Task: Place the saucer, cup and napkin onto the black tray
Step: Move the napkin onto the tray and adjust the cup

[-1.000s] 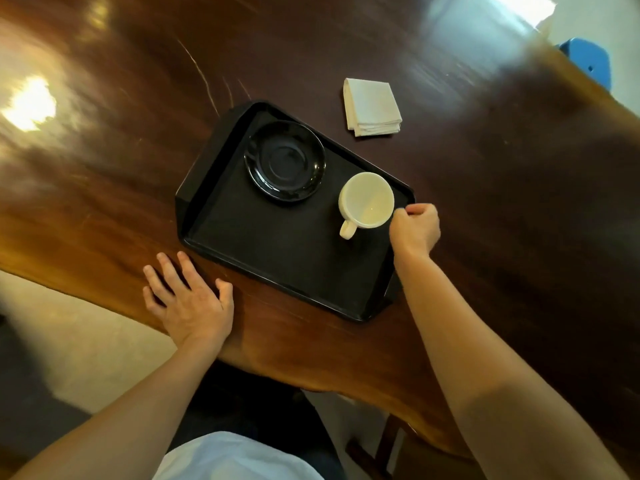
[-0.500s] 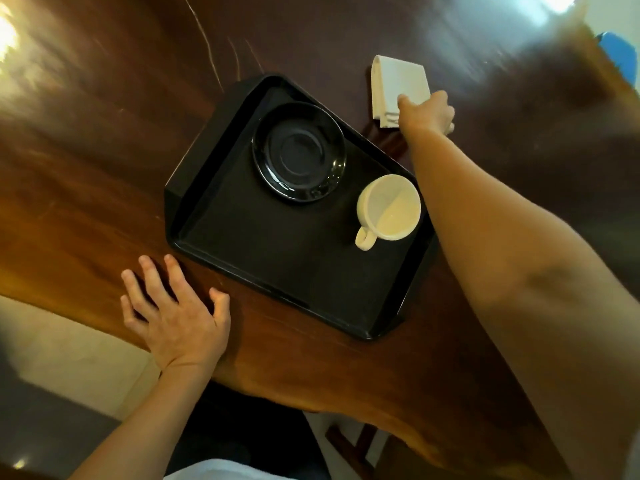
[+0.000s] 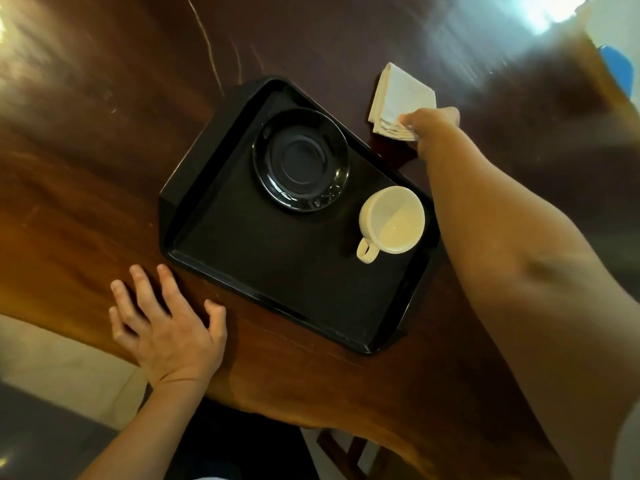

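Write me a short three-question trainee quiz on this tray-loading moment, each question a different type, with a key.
1. True or false: the cup sits on top of the saucer.
2. Which item is not yet on the black tray?
A. saucer
B. cup
C. napkin
3. Fill in the blank: the left hand rests flat on the ______, near the tray's edge.

Key
1. False. The cup stands beside the saucer, directly on the tray floor.
2. C. The napkin is off the tray, over the table beyond its far edge, with the right hand pinching its near corner.
3. table
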{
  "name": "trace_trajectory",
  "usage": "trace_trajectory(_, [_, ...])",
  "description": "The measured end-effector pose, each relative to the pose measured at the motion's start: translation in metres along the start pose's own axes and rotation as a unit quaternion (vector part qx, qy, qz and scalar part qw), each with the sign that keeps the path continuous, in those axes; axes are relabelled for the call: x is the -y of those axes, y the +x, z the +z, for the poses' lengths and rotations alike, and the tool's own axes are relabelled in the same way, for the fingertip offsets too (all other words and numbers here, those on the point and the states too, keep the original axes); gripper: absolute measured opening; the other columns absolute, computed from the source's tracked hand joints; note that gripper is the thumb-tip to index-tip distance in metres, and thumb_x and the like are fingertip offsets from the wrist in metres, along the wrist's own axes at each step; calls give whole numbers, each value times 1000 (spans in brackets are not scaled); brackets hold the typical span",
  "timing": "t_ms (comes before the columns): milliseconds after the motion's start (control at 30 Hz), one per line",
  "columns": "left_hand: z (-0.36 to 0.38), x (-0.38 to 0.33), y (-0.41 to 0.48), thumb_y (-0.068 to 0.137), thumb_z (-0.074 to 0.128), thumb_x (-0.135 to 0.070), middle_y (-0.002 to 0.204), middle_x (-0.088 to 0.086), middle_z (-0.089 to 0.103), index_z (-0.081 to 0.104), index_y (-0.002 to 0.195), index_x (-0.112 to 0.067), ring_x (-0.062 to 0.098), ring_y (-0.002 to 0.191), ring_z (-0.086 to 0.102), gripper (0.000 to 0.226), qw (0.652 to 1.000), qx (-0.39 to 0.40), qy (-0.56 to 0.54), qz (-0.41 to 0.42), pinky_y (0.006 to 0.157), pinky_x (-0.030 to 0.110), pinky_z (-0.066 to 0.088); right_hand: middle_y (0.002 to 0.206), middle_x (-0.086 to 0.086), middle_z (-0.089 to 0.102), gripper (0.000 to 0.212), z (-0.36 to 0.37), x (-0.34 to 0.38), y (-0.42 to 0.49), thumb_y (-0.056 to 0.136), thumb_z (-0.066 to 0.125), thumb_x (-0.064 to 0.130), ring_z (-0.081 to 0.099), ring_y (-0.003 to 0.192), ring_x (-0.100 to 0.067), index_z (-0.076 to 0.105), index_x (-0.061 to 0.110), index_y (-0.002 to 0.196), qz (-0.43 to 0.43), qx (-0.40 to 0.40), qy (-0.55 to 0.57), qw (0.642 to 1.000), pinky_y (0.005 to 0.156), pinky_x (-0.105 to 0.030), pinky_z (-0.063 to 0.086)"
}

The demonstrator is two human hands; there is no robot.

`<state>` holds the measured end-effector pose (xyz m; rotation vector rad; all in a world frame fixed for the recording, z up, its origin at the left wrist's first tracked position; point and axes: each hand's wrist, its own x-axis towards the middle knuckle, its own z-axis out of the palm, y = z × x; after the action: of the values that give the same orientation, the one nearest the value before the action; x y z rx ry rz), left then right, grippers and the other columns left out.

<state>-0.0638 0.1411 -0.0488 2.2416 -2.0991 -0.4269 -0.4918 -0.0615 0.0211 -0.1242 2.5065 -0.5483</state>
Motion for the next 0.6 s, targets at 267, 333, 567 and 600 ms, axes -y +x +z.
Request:
trace_trajectory(267, [2,-3,0,88,43,-49,164,21,20,29,156,-8,45,153,13,80,1000,-4,-4,-3,117,63,15,112,-8,62,35,-12,-3,-30,95,64,2,68,97,-23,50,13,125,3,75,200,977,76,-39,64])
trace_trajectory(333, [3,-3,0,88,43,-49,164,20,20,29,156,-9,45,153,13,80,1000,-9,-5,1,117,63,15,113,-7,63,32,-16,-6,-50,96,62,3,68,98,-24,53,14,124,-28,98,229,968,73,-38,65])
trace_trajectory(567, [12,0,3,87,43,-53,164,18,22,30,155,-12,42,152,16,80,1000,-18,10,-10,117,63,19,115,-6,66,22,-30,-55,-130,96,59,0,68,103,-22,60,17,109,-125,235,284,921,78,-40,63])
trace_trajectory(600, [13,0,4,87,42,-54,163,17,23,31,155,-12,42,152,16,80,1000,-17,13,-12,117,63,19,114,-6,67,21,-32,-66,-141,96,59,1,69,101,-21,61,17,108,-133,249,282,917,77,-38,63])
